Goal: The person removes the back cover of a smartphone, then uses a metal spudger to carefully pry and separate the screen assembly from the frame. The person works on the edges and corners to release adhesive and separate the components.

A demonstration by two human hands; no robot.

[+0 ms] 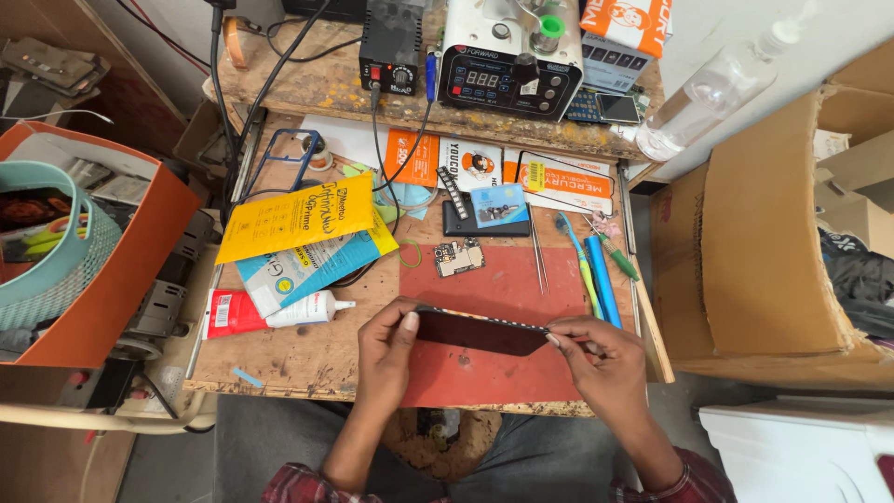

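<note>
My left hand (384,346) and my right hand (596,359) hold a dark flat phone (477,332) by its two ends, tilted on edge just above a red work mat (494,279). The left thumb presses the phone's left end and the right fingertips pinch its right end. A small bare circuit board (459,257) lies on the far part of the mat, apart from both hands.
On the wooden bench lie tweezers (538,256), a blue tool (602,281), a green screwdriver (616,255), a red-and-white tube (268,310), a yellow packet (296,217) and another dark phone (485,217). Bench machines (510,58) stand behind. An orange bin (102,270) sits left, cardboard boxes (773,242) right.
</note>
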